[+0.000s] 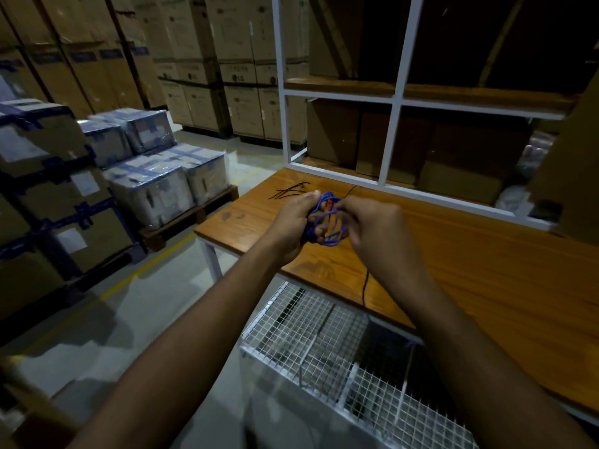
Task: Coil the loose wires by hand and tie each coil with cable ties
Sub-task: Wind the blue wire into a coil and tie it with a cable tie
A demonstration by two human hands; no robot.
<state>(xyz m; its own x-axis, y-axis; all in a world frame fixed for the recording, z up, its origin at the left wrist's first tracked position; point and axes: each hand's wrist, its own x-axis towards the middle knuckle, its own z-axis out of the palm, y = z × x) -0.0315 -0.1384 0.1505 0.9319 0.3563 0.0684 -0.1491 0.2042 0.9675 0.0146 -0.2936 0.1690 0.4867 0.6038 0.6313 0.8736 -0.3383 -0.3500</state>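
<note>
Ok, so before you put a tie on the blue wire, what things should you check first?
1. Coil held firm: ok. The left hand grips the blue wire coil.
2. All wire wound in: not ok. A loose tail hangs down past the table edge.
3. Right hand free to fetch a tie: not ok. The right hand pinches the coil.
4. Ties within reach: ok, probably. Dark cable ties lie on the table just beyond the hands.
5. Loops neat and even: cannot tell; the fingers hide much of the coil.
</note>
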